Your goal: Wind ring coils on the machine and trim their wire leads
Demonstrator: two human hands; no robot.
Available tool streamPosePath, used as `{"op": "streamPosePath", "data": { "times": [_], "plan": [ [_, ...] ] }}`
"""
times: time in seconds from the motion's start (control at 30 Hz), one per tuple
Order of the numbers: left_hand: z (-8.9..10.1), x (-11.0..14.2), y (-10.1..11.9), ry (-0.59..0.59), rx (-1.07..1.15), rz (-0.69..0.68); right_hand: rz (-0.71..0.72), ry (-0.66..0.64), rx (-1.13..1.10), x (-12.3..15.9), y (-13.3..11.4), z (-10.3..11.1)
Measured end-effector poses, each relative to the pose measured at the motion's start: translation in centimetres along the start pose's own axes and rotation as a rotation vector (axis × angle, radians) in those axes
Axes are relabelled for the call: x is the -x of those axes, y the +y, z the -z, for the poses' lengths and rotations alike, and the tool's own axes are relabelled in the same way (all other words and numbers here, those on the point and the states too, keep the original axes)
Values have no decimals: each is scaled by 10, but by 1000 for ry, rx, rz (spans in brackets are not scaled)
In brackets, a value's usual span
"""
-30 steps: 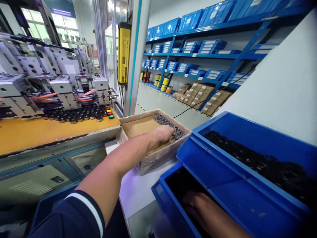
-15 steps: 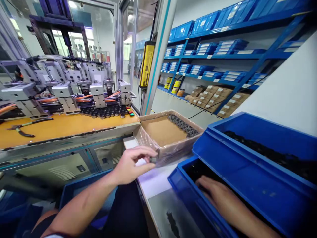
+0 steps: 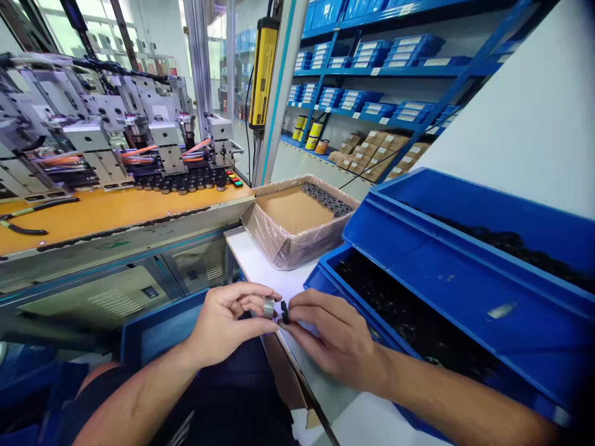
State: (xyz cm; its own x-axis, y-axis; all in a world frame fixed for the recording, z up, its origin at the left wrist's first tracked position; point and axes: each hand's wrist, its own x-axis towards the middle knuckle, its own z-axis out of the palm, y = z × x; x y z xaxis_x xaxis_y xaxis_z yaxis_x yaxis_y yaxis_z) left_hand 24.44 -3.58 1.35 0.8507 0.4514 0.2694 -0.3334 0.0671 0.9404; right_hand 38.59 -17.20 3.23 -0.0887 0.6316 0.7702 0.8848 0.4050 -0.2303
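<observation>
Near the plastic-lined box (image 3: 297,214), the person's left hand (image 3: 227,319) pinches 1 silvery ring (image 3: 268,308); the right hand (image 3: 337,334) pinches 1 black part (image 3: 284,311).

Metal piece (image 3: 268,308) partly covered; pliers (image 3: 30,231) cropped

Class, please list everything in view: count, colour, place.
Ring: one, silver, left hand
Small part: one, black, right hand
Box: one, brown, white table
Box pieces: many, grey, inside box
Big bins: two, blue, right
Bin parts: many, black, inside bins
Machine: one, silver, left
Round parts: many, black, orange worktop
Pliers: one, black-yellow, worktop
Shelves: several, blue, background
Cartons: many, brown, low shelf
Tins: several, mostly yellow, low shelf
Left hand: one, bare, centre
Right hand: one, bare, centre
</observation>
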Motion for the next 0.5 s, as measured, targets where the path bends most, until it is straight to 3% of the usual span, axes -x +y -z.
{"op": "streamPosePath", "data": {
  "times": [0.3, 0.5],
  "plan": [
    [-16, 1, -3, -27, 37, 13, 70, 69, 34, 5, 1, 3],
    [-19, 0, -3, -22, 83, 7, 36, 80, 49, 7, 5, 10]
  ]
}}
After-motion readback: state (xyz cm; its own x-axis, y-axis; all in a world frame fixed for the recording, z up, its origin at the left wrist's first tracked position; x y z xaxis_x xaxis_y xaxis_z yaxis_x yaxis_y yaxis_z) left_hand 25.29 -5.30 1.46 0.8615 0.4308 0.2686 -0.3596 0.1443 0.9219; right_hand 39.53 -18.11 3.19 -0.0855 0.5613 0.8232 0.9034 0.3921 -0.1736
